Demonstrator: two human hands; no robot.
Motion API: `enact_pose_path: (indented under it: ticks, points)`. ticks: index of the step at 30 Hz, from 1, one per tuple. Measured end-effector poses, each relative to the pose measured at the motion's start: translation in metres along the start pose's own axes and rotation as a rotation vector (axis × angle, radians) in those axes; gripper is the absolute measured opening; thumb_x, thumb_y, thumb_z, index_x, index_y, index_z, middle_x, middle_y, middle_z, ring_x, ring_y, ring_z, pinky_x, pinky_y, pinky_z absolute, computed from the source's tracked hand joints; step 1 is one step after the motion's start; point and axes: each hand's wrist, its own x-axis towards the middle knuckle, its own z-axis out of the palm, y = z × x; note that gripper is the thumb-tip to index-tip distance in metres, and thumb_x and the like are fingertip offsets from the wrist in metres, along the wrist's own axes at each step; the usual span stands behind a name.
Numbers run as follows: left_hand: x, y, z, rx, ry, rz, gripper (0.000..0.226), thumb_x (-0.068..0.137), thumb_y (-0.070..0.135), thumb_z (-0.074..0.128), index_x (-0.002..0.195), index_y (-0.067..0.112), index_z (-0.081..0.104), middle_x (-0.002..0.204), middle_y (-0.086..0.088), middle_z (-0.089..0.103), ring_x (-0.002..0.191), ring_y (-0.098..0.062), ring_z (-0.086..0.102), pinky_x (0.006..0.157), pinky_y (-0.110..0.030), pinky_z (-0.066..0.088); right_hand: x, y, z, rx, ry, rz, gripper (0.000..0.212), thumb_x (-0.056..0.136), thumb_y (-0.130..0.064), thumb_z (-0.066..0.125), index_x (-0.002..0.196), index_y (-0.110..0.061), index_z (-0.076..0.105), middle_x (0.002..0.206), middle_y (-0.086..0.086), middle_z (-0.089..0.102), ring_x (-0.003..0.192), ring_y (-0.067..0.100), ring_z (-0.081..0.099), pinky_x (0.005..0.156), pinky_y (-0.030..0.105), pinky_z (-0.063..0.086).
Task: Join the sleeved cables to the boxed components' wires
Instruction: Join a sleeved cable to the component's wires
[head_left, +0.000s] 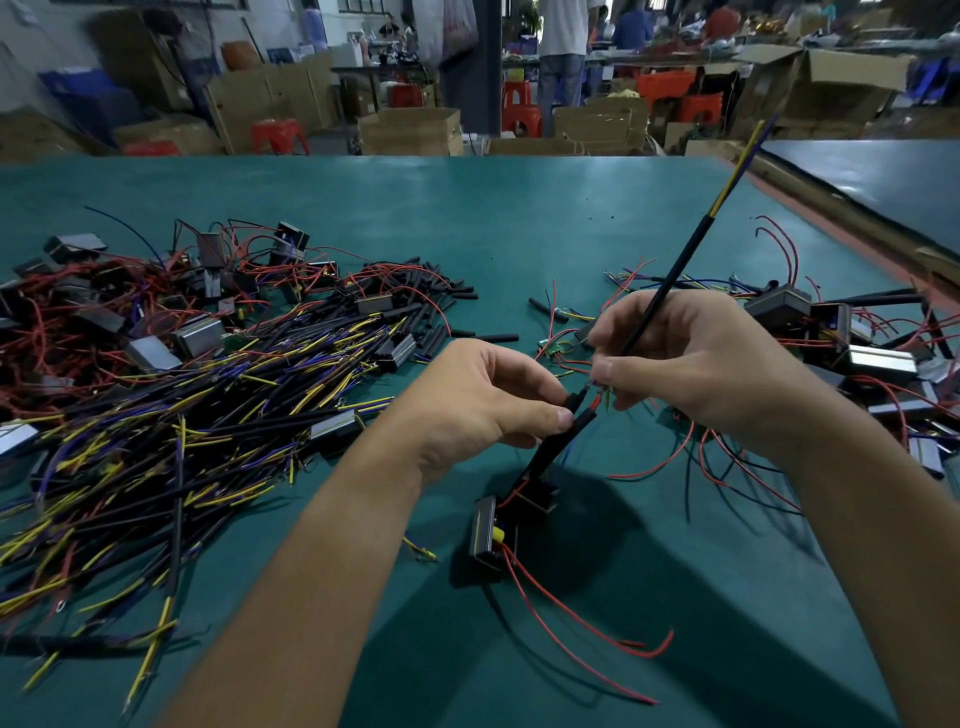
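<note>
My left hand (488, 402) pinches two short black sleeves on the wires of a boxed component (491, 530), which hangs just above the green table. Red wires (571, 623) trail from that box toward me. My right hand (691, 358) grips a long black sleeved cable (691, 249) that sticks up and away, with yellow and blue cores showing at its far end. Its near wire ends meet the box's red wire tips between my two hands. The exact contact is too small to make out.
A big heap of sleeved cables (156, 441) and boxed components (197, 332) covers the left of the green table (519, 223). Loose black sleeves (431, 291) lie behind it. More boxes with wires (857, 353) sit at the right. Cartons and people stand beyond the table.
</note>
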Motion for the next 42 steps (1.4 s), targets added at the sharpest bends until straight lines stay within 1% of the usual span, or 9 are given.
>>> enact_pose_path:
  ticks: [11,16,20,23,28,32,36,39,42]
  points:
    - [0.001,0.001,0.004,0.006,0.074,0.101,0.016,0.070,-0.003,0.080,0.072,0.010,0.072,0.063,-0.002,0.067,0.063,-0.015,0.058,0.057,-0.024,0.049,0.000,-0.001,0.001,0.003,-0.024,-0.010,0.016,0.084,0.004,0.069,0.085,-0.011,0.063,0.067,0.005,0.065,0.060,0.016,0.060,0.058,0.023,0.056]
    - [0.001,0.002,0.007,-0.019,0.093,0.146,0.019,0.070,-0.005,0.079,0.070,0.012,0.071,0.060,0.002,0.067,0.059,-0.011,0.057,0.056,-0.022,0.047,0.001,0.000,-0.002,0.047,-0.010,-0.013,0.012,0.090,0.004,0.061,0.086,-0.008,0.061,0.062,0.001,0.061,0.057,0.014,0.060,0.057,0.025,0.056]
    - [0.001,0.000,0.014,-0.054,0.110,0.199,0.018,0.073,-0.007,0.076,0.071,0.010,0.071,0.059,0.005,0.068,0.054,-0.005,0.058,0.054,-0.018,0.046,0.001,0.002,-0.001,-0.066,0.005,-0.087,0.013,0.088,0.003,0.066,0.084,-0.010,0.061,0.064,-0.001,0.066,0.057,0.015,0.065,0.058,0.022,0.055]
    - [0.002,-0.001,0.015,-0.088,0.127,0.239,0.016,0.074,-0.010,0.074,0.075,0.005,0.071,0.061,0.003,0.068,0.055,-0.005,0.060,0.054,-0.016,0.047,0.001,0.002,-0.001,-0.126,0.003,-0.118,0.011,0.087,0.000,0.068,0.083,-0.009,0.063,0.066,0.000,0.068,0.059,0.017,0.067,0.059,0.022,0.056]
    - [0.004,-0.001,0.016,-0.098,0.139,0.249,0.016,0.079,-0.009,0.069,0.084,0.005,0.071,0.069,-0.002,0.069,0.059,-0.007,0.059,0.057,-0.016,0.049,0.002,0.002,-0.002,-0.022,0.039,-0.055,0.011,0.095,-0.007,0.058,0.086,-0.002,0.063,0.069,0.000,0.067,0.061,0.017,0.066,0.065,0.031,0.061]
    - [0.003,-0.001,0.019,-0.102,0.146,0.270,0.014,0.081,-0.007,0.069,0.086,0.006,0.072,0.067,0.004,0.070,0.059,-0.002,0.060,0.057,-0.014,0.048,0.003,0.002,0.001,-0.105,0.036,-0.118,0.017,0.097,-0.003,0.053,0.083,-0.001,0.062,0.064,0.006,0.061,0.061,0.016,0.064,0.064,0.025,0.059]
    - [0.003,0.001,0.024,-0.090,0.186,0.310,0.015,0.085,-0.002,0.067,0.096,0.007,0.073,0.075,-0.006,0.069,0.062,-0.004,0.057,0.059,-0.015,0.046,0.005,0.002,0.006,-0.110,0.076,-0.163,0.013,0.096,-0.004,0.055,0.087,-0.005,0.064,0.066,0.012,0.066,0.060,0.026,0.066,0.066,0.031,0.061]
    - [0.004,0.003,0.019,-0.084,0.249,0.286,0.011,0.085,0.002,0.068,0.084,0.012,0.074,0.067,-0.002,0.066,0.059,-0.008,0.055,0.058,-0.022,0.047,0.006,0.002,0.005,0.038,0.111,-0.013,0.010,0.100,-0.011,0.051,0.091,-0.011,0.056,0.058,0.004,0.063,0.054,0.021,0.062,0.057,0.034,0.059]
    - [0.004,0.004,0.015,-0.133,0.330,0.235,0.017,0.084,0.001,0.068,0.076,0.014,0.072,0.061,0.006,0.065,0.054,-0.005,0.055,0.057,-0.021,0.050,0.003,0.002,0.005,-0.019,-0.128,0.166,0.022,0.100,-0.010,0.046,0.083,-0.006,0.059,0.058,0.008,0.063,0.053,0.022,0.060,0.050,0.031,0.052]
